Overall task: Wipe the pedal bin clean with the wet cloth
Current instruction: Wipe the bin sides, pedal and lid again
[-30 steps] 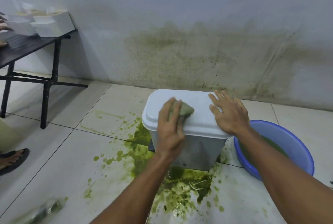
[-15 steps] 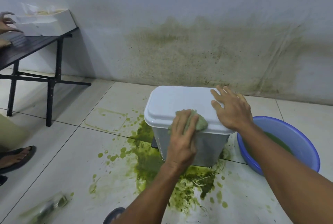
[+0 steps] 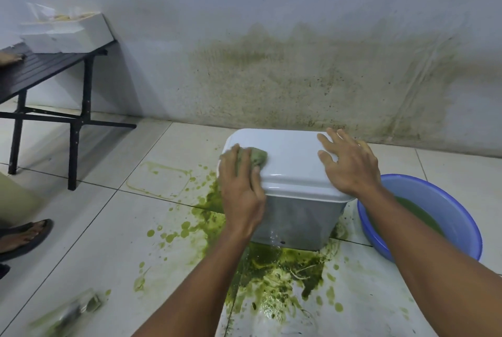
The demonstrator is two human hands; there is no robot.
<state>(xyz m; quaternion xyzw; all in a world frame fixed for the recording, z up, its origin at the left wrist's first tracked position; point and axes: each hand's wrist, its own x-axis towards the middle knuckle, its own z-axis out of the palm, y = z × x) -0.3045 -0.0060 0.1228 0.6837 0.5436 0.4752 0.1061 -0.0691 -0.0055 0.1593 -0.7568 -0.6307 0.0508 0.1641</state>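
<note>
Here, at the far left, a black slatted counter (image 3: 46, 68) stands against the wall (image 3: 298, 24), carrying white foam boxes (image 3: 70, 35) at its wall end. Another person's fingers (image 3: 12, 57) rest on its slats at the frame edge. Below it, a foot in a dark sandal (image 3: 23, 236) sits on the tiled floor (image 3: 89, 222), well apart from the work. Bare tile lies open between the counter's legs and the bin. A blurred, green-smeared object (image 3: 73, 312) lies near the lower left corner; what it is cannot be told. A green spill (image 3: 271, 268) spreads over the tiles, thickest at the bin's foot and in front of it, with scattered drops to its left. The pedal bin (image 3: 298, 220) stands on the floor close to the stained wall, its white lid (image 3: 290, 157) closed over a grey body. The left hand (image 3: 240, 187) reaches in from below and grasps the wet cloth (image 3: 258, 156), pressing it on the lid's left end near the front corner; the fingers lie over the cloth and the thumb sits by the lid's front rim. The right hand (image 3: 350, 165) lies flat and released on the lid's right end, fingers spread and pointing toward the wall, palm over the front right corner. Just beside the bin on the right, a blue basin (image 3: 448, 209) holds green water, and the right forearm passes in front of its left side. Open tile runs from behind the basin to the wall.
</note>
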